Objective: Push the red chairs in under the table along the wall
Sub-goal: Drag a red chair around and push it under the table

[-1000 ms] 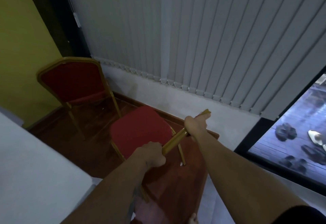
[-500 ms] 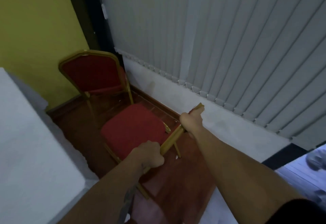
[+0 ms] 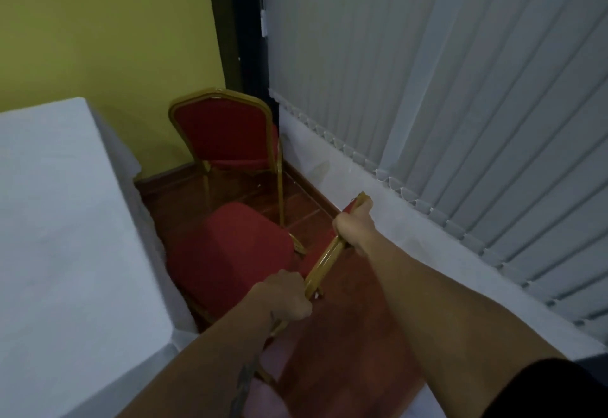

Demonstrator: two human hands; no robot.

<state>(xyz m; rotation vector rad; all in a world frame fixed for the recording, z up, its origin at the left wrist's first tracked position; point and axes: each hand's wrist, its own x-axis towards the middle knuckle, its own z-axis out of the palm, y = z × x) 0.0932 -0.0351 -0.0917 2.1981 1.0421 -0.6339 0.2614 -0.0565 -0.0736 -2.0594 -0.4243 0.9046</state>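
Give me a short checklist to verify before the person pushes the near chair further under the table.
1. Left hand grips the gold backrest rail: ok.
2. Right hand grips the same rail: ok.
3. Near chair seat beside the white tablecloth edge, not yet under: not ok.
4. Far chair apart from the near chair: ok.
5. Front legs free of the cloth: cannot tell, hidden.

A: How is the light?
B: Dim and flat, with a cool grey cast on the blinds (image 3: 444, 88); a faint glint runs along the gold chair rail (image 3: 324, 261).
A: Sharpness?
B: Soft throughout. The white tablecloth (image 3: 65, 220) smears with blur, and the wide lens bends straight lines near the edges.
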